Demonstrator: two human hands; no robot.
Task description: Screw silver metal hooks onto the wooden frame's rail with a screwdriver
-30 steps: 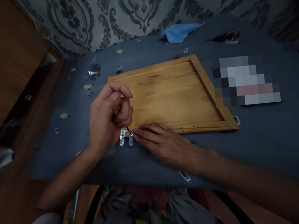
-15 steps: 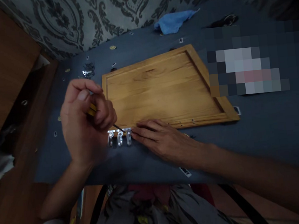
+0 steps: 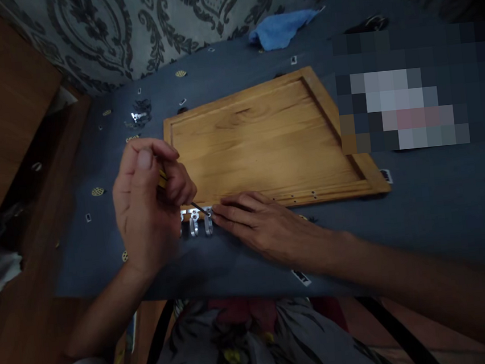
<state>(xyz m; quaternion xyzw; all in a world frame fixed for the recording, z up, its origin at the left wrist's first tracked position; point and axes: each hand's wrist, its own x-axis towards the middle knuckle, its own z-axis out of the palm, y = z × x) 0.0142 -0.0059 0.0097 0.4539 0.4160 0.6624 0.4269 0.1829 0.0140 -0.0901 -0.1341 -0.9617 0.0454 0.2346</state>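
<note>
- Now left hand (image 3: 152, 196), gripping a screwdriver (image 3: 201, 208), has shifted back toward the hooks (image 3: 194, 225); tip at the rightmost, so work seems centred there.
- Right hand (image 3: 255, 221) lies flattened beside it.
- Hooks line wooden panel (image 3: 255, 140) near edge, on tabletop (image 3: 242, 268).

The bare left hand (image 3: 152, 202) has moved leftward along the brown wooden framed panel (image 3: 255, 140), having swung farther left and come partway back; its yellow-and-black-handled screwdriver (image 3: 162, 180) leans lower, more shaft showing; the tip, just left of the rightmost curved silver metal hook (image 3: 208, 225) half a second ago, now appears at its base; the leftmost hook (image 3: 182, 216), then uncovered, is partly hidden.
</note>
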